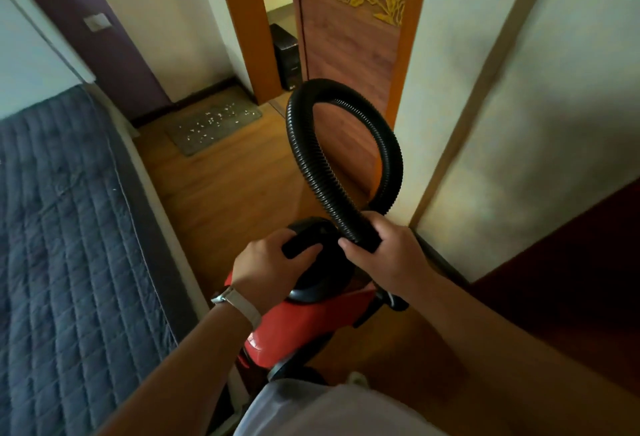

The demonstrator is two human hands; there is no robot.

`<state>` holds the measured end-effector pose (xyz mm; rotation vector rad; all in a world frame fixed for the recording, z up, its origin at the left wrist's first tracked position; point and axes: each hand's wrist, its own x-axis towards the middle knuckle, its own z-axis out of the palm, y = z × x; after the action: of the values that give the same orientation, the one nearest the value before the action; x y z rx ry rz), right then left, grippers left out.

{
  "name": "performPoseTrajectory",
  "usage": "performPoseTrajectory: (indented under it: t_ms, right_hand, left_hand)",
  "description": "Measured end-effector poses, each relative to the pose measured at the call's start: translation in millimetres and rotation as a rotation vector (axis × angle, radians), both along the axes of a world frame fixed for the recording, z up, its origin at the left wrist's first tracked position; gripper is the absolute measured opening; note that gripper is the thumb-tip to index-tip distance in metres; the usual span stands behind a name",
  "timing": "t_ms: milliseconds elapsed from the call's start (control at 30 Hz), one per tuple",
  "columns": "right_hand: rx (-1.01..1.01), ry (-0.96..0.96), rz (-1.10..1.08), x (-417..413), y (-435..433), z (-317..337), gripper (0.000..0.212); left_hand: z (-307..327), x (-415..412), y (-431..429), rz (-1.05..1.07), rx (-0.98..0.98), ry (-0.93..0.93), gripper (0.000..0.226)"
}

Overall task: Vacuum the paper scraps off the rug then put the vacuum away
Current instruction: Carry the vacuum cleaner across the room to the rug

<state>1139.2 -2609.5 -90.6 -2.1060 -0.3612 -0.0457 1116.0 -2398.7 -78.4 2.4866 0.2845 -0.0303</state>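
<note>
A red vacuum [294, 324] with a black top hangs low in the middle of the view. My left hand [266, 269] grips its black carry handle. My right hand [388, 252] grips the two crossed parts of the black ribbed hose [311, 158], which loops upward in front of me. Farther off, a small grey rug [214, 122] lies on the wooden floor by the doorway, with several white paper scraps [221, 116] scattered over it.
A bed with a grey quilted cover [65, 245] fills the left side. A wooden door [349, 40] with a yellow flower pattern stands ahead, with a black computer tower [285, 54] seen through the opening. A pale wall [519, 123] runs along the right.
</note>
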Motion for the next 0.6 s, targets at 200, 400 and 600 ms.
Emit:
performPoseTrajectory:
  t_ms: [200,400,600]
  right_hand:
    - [-0.016,-0.016,0.051,91.2,5.0,-1.4,0.021]
    - [-0.061,0.066,0.104,189.3,27.4,-13.9,0.027]
    - [-0.120,0.173,0.164,301.4,60.4,-5.2,0.021]
  left_hand:
    - [-0.6,72.0,9.1,0.057,0.016,-0.010,0.031]
    - [-18.5,159.2,35.3,0.117,0.005,0.038,0.033]
    - [-22.0,262.7,68.0,0.134,0.024,0.081,0.036]
